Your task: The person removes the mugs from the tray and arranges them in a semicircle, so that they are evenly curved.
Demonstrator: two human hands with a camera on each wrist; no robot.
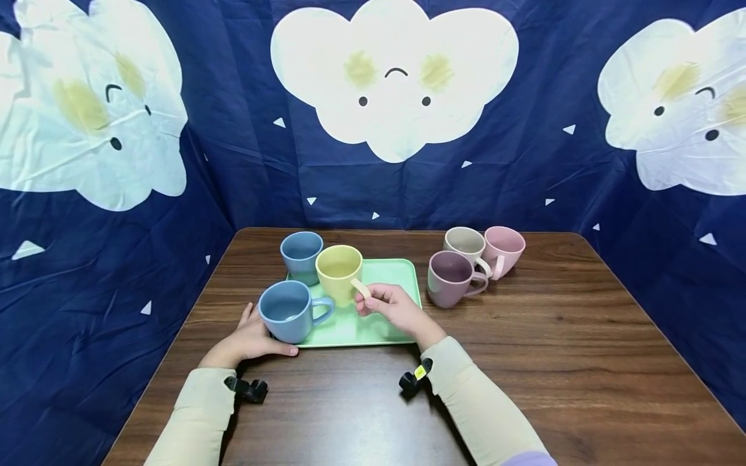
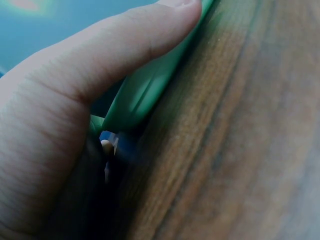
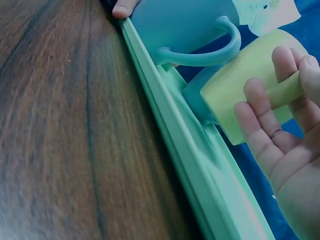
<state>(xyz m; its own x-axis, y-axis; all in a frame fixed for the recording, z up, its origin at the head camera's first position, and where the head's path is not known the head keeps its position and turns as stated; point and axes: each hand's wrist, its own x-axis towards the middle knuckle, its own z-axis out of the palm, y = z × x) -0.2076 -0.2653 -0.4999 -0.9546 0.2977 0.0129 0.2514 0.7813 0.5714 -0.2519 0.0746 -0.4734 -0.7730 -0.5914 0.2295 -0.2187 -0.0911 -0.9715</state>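
My right hand [image 1: 396, 309] pinches the handle of a yellow mug [image 1: 338, 272] between thumb and fingers. The mug is upright over the green tray [image 1: 379, 330]; its lower edge shows at the tray in the right wrist view. At the tray's front left corner stands a blue mug [image 1: 287, 314], its handle pointing right. My left hand [image 1: 250, 336] wraps that corner with fingers extended along the left side. Its thumb [image 2: 140, 37] lies straight along the tray's front rim, beside the blue mug. Part of the left fingers is hidden behind this mug.
A second blue mug [image 1: 301, 255] stands at the tray's back left. Right of the tray cluster a purple mug [image 1: 447, 279], a light grey mug [image 1: 464, 241] and a pink mug [image 1: 506, 246]. A dark blue cloth [image 1: 396, 194] with clouds hangs behind the wooden table [image 1: 553, 362].
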